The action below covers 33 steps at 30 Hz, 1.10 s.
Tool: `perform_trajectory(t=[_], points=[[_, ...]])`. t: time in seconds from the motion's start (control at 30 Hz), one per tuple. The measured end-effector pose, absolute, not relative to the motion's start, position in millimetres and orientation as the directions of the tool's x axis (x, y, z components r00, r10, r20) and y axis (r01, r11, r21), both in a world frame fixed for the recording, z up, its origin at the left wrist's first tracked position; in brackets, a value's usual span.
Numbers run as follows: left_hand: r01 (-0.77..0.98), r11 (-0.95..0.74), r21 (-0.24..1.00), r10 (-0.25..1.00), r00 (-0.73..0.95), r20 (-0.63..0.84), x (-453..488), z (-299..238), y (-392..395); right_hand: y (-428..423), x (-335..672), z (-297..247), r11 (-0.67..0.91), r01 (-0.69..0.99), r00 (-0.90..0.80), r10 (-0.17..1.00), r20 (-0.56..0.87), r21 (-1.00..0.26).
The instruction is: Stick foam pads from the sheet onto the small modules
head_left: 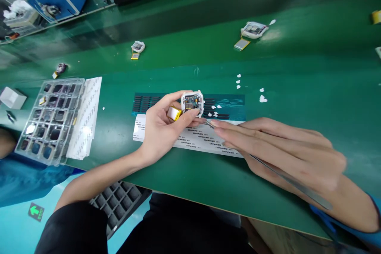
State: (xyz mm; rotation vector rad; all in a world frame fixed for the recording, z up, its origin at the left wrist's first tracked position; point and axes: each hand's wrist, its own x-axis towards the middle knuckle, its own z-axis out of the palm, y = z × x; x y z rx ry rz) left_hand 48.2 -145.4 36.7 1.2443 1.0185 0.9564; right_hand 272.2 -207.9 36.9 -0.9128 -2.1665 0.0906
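Observation:
My left hand (162, 125) is closed on a small white square device shell (192, 102) with an exposed circuit board, and a silver-and-yellow battery (174, 112) hangs beside it. My right hand (285, 149) grips metal tweezers (293, 184) whose tip (208, 124) points at the lower edge of the shell. Both hands hover over a white label sheet (205, 143) and a dark strip sheet (229, 105) on the green table (297, 87).
A clear tray of dark parts (49, 121) lies at the left with a white sheet (86, 115) beside it. Further open devices (253, 29) (137, 47) sit on the far belt. White scraps (262, 97) dot the table. A black grid tray (119, 202) sits below the edge.

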Motion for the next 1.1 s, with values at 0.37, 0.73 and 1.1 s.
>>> perform_trajectory(t=[0.37, 0.73, 1.1], points=[[0.633, -0.143, 0.76, 0.954, -0.116, 0.276, -79.8, 32.0, 35.5, -205.6, 283.6, 33.8, 0.775, 0.627, -0.524, 0.492, 0.696, -0.076], [0.859, -0.009, 0.512, 0.982, -0.089, 0.166, -56.0, 25.8, 84.6, -203.3, 280.1, 25.1, 0.8, 0.6, -0.528, 0.401, 0.748, -0.006], [0.731, -0.052, 0.68, 0.998, 0.062, 0.011, -13.6, 34.9, 71.5, -203.4, 278.6, 38.0, 0.786, 0.618, -0.524, 0.408, 0.747, 0.003]])
